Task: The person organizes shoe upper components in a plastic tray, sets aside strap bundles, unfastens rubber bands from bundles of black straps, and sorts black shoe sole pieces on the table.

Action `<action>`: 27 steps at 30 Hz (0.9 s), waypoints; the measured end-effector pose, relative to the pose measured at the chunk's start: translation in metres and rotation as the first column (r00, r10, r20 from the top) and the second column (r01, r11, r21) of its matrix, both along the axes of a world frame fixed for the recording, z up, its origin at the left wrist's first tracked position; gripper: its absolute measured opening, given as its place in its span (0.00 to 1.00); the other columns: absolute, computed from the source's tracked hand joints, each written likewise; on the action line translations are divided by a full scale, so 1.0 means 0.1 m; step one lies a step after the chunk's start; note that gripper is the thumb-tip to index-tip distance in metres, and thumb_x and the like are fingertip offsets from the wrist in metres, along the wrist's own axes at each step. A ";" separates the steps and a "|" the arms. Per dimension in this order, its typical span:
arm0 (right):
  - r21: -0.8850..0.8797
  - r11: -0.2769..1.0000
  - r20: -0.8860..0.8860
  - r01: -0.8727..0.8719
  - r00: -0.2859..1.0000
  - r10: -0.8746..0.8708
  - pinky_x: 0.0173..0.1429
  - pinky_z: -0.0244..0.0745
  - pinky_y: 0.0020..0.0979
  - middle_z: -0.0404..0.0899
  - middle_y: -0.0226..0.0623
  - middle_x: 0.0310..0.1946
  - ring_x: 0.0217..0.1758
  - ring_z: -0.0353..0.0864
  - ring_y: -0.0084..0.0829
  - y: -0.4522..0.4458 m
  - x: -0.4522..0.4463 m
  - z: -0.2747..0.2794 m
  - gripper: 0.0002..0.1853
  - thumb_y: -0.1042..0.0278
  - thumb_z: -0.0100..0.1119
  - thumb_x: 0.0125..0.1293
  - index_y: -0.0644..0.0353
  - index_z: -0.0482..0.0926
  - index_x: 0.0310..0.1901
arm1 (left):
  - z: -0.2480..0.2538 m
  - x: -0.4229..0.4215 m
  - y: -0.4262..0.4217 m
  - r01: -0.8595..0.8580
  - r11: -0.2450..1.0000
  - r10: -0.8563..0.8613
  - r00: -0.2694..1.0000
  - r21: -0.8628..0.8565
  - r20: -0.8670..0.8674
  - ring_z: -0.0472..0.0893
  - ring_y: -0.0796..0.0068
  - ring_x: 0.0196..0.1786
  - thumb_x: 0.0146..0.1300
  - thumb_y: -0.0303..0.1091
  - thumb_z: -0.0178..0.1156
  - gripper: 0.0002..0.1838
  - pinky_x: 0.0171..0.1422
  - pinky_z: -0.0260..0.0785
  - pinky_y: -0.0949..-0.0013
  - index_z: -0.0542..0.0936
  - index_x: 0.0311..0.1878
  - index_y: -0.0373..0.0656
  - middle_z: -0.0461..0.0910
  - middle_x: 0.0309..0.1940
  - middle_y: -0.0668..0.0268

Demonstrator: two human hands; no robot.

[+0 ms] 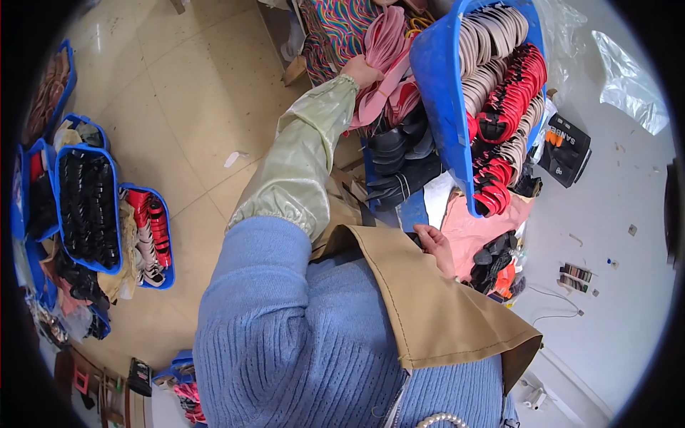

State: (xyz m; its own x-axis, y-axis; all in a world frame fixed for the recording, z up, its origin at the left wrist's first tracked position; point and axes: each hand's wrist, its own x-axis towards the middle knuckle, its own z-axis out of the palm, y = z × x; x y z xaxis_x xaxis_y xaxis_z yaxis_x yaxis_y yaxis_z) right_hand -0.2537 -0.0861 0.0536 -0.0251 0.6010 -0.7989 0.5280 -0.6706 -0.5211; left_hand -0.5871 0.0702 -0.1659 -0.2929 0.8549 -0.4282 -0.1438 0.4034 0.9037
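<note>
My left hand (pixel 362 72), at the end of a pale green sleeve cover, grips a bundle of pink strips (pixel 385 39) at the upper middle. More pink pieces hang below it, beside dark curved pieces (pixel 392 150). My right hand (pixel 436 250) is lower, beside the tan apron (pixel 435 307) and a pink sheet (pixel 471 225). Its fingers are bent and pressed together; whatever they may hold is too small to make out. A blue basket (pixel 439 93) with rows of red, black and beige curved pieces stands tilted at the upper right of my hands.
Multicoloured striped material (pixel 332 36) lies at the top. Blue baskets (pixel 118 214) with black, red and beige pieces stand on the tiled floor (pixel 178 93) at the left. A black box (pixel 565 150) and clear plastic are at the right, near a pale wall.
</note>
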 end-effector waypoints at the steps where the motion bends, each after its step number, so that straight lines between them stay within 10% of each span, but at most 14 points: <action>1: 0.007 1.000 -0.003 -0.006 1.000 0.006 0.25 0.57 0.13 0.73 0.24 0.26 0.20 0.62 0.13 0.00 0.00 0.00 0.10 0.67 0.52 0.64 0.61 0.77 0.43 | 0.03 0.04 -0.01 -0.045 0.999 0.045 0.999 -0.029 -0.020 0.78 0.59 0.37 0.38 0.40 0.66 0.26 0.47 0.70 0.68 0.75 0.41 0.34 0.79 0.33 0.56; 5: 0.034 0.999 -0.036 -0.008 0.999 0.009 0.26 0.57 0.13 0.73 0.24 0.25 0.21 0.62 0.13 0.00 0.02 0.01 0.10 0.68 0.52 0.64 0.61 0.78 0.42 | 0.22 0.23 -0.02 -0.172 0.980 0.162 0.981 -0.098 -0.108 0.76 0.53 0.39 0.41 0.38 0.64 0.28 0.47 0.70 0.66 0.72 0.46 0.33 0.76 0.36 0.53; 9: 0.057 0.998 -0.059 0.011 0.998 -0.008 0.27 0.57 0.13 0.73 0.24 0.26 0.23 0.62 0.13 -0.01 0.01 0.04 0.09 0.68 0.52 0.64 0.61 0.78 0.42 | 0.37 0.50 0.00 -0.459 0.884 0.416 0.684 0.089 -0.599 0.73 0.53 0.42 0.47 0.40 0.61 0.32 0.47 0.67 0.60 0.66 0.54 0.36 0.72 0.40 0.51; 16: 0.080 0.995 -0.136 0.054 0.990 -0.042 0.29 0.59 0.14 0.74 0.25 0.27 0.24 0.64 0.14 0.02 -0.11 0.04 0.10 0.68 0.52 0.64 0.61 0.77 0.42 | 0.51 0.40 -0.25 -0.344 0.930 0.298 0.492 0.132 -0.818 0.67 0.51 0.47 0.50 0.50 0.53 0.34 0.49 0.60 0.52 0.63 0.55 0.34 0.69 0.42 0.50; 24: 0.095 0.987 -0.393 0.128 0.916 -0.081 0.32 0.66 0.15 0.78 0.34 0.29 0.28 0.74 0.20 0.09 -0.36 0.12 0.13 0.64 0.51 0.65 0.61 0.72 0.48 | 0.72 0.33 -0.53 -0.161 0.975 -0.033 0.585 -0.156 -0.811 0.65 0.52 0.55 0.44 0.54 0.59 0.44 0.54 0.61 0.52 0.57 0.62 0.38 0.61 0.57 0.53; 27: 0.098 0.980 -0.586 0.175 0.806 -0.085 0.37 0.70 0.21 0.77 0.40 0.34 0.31 0.76 0.26 0.28 -0.35 0.16 0.18 0.61 0.48 0.66 0.61 0.66 0.53 | 0.74 0.44 -0.54 -0.302 0.951 0.096 0.486 -0.063 -0.869 0.66 0.50 0.54 0.45 0.58 0.57 0.45 0.52 0.63 0.52 0.59 0.60 0.35 0.62 0.57 0.50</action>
